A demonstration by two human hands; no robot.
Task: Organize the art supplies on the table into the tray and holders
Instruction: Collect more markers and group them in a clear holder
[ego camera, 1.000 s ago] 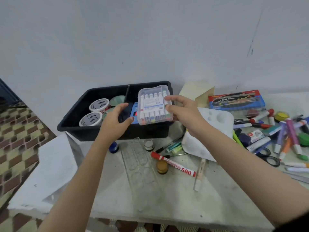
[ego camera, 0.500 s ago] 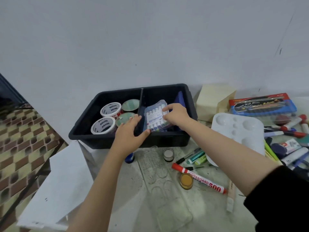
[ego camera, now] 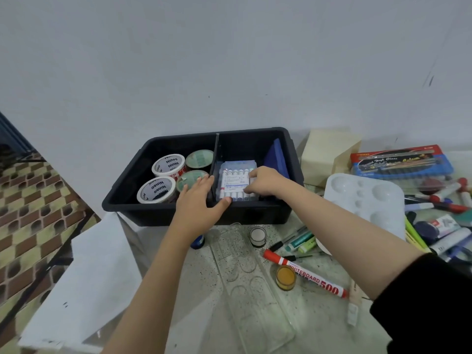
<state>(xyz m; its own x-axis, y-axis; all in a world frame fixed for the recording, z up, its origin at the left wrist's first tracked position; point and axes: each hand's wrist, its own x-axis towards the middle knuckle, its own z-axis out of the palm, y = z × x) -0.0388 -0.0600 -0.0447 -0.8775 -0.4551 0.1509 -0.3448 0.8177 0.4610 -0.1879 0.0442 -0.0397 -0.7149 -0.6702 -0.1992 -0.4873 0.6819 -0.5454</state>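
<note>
Black plastic tray is sitting on the table against the wall, split by a divider. The clear marker case is lying flat in its right compartment, close against the divider, markers running from 12 to 6 o'clock. The right hand is coming in from 4 o'clock, its fingers curling down over the case's 3 o'clock edge and gripping it, so the case is lying at 9 o'clock of the knuckles. The left hand is resting spread across the tray's near rim and the divider, fingers almost straight and holding nothing, the thumb tip touching the case's 6 o'clock end. Tape rolls are filling the left compartment at 9 o'clock of the case. A blue pad is leaning on the tray's 3 o'clock wall.
</note>
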